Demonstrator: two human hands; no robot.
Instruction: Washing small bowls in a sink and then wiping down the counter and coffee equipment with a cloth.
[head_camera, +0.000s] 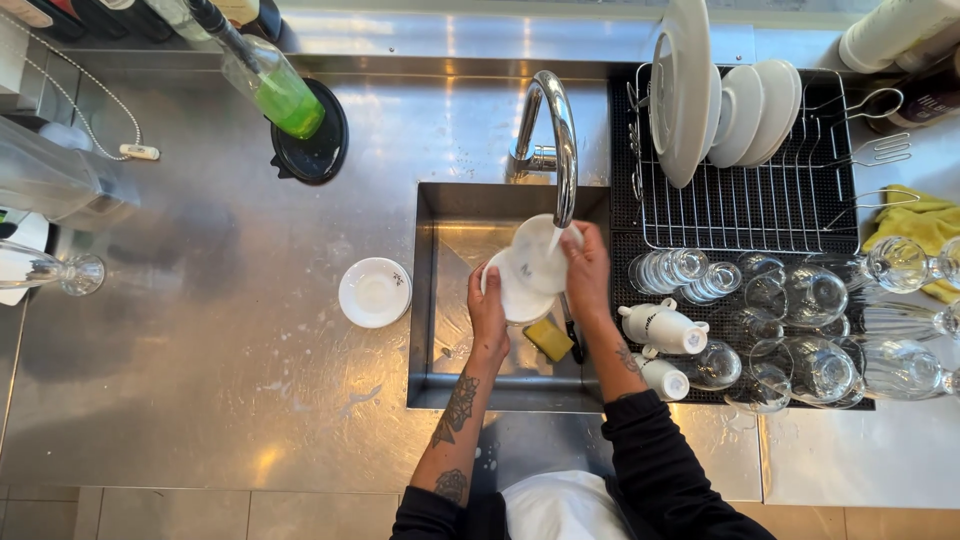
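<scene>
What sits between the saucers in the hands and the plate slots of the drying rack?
The saucers sit under the tap, held by the left hand and right hand. Upturned glasses crowd the rack front; a higher path looks free.

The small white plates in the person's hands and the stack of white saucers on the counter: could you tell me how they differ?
The held plates are over the sink, tilted under the tap's running water, gripped by the left hand and right hand. The saucers on the counter lie flat and untouched, left of the sink. The held ones look wet; whether the saucers are wet cannot be told. Both are small, round and white.
</scene>
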